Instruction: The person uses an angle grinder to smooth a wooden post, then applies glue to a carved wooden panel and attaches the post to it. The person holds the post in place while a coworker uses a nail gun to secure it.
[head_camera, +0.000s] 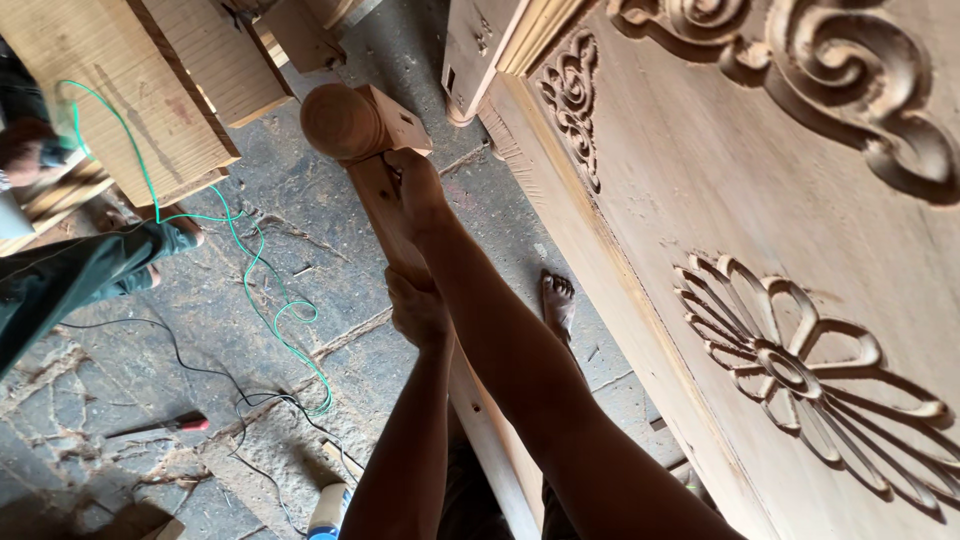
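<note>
Green cable (262, 290) snakes over the dusty floor (120, 370), past a red-handled tool (170, 426). Mid-frame, both hands close around a long turned wooden post (375, 170), left hand (415, 310) lower, right hand (415, 185) just under its rounded knob, holding it upright beside the carved door panel (800, 250). It looks shaped already but not fitted anywhere yet.

Seeing own body from head camera: both forearms bare, no sleeves, no gloves, no watch or rings on left hand (418, 310) or right hand (415, 185). Bare foot (557, 303) below, no shoe.
</note>
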